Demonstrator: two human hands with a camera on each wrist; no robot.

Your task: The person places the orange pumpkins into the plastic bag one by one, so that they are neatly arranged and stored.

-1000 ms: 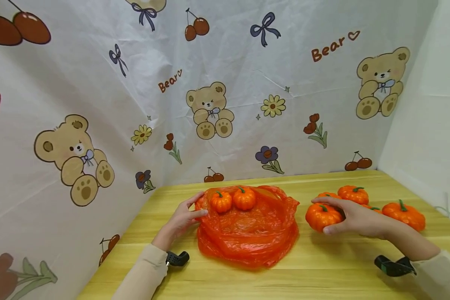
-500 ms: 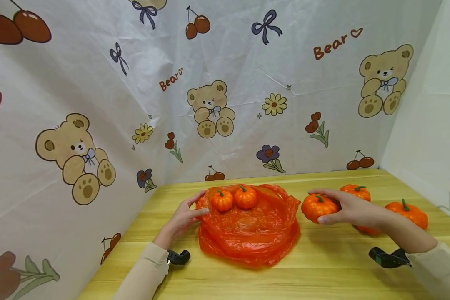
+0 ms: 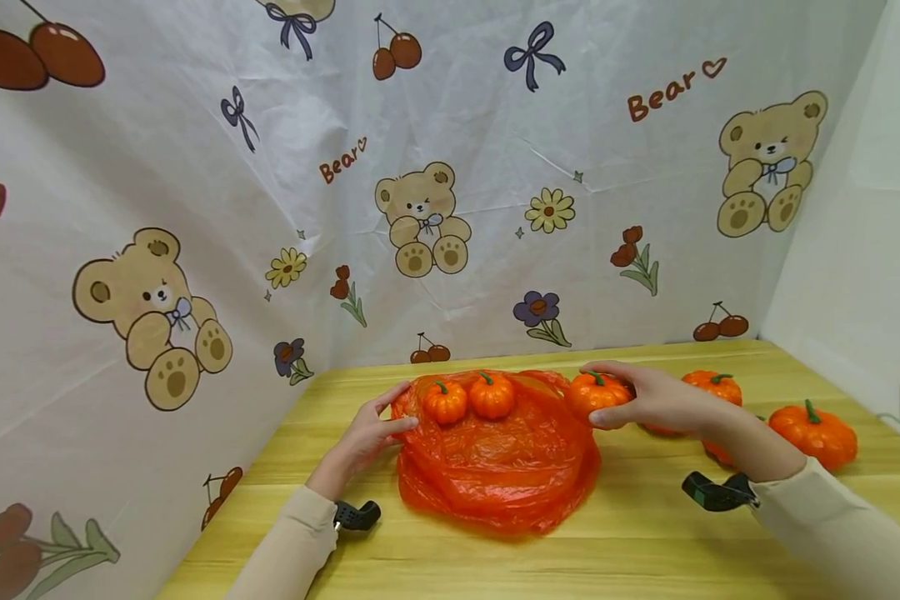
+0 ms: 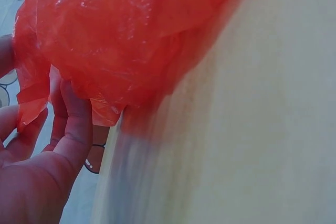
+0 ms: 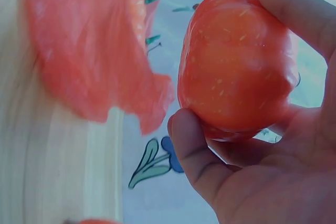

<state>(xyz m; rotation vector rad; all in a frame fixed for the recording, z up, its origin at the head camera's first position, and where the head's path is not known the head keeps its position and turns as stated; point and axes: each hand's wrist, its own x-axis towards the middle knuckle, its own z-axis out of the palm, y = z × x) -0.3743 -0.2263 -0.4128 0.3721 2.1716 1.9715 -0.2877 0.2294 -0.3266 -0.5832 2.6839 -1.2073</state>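
A red plastic bag [image 3: 495, 492] lies spread on the wooden table with its mouth facing up. Inside it, toward the back left, sit two small orange pumpkins, the left pumpkin [image 3: 445, 403] and the right pumpkin [image 3: 492, 396], both with green stems. My left hand [image 3: 369, 437] holds the bag's left edge, and in the left wrist view the bag's film [image 4: 121, 30] passes between thumb and fingers. My right hand [image 3: 663, 400] grips a third pumpkin [image 3: 591, 398] at the bag's right rim, overlapping it. Fingers and thumb span this pumpkin [image 5: 236, 64] in the right wrist view.
On the table's right side are several more pumpkins, including a large pumpkin [image 3: 813, 435] and a pumpkin farther back [image 3: 712, 385]; my right arm partly covers others. A bear-patterned cloth [image 3: 487, 308] hangs behind the wooden table [image 3: 435, 567]. A white wall [image 3: 847, 275] stands at right.
My right hand has carried its pumpkin leftward from the group on the right to the bag's right rim. The left hand and the bag stay in place.
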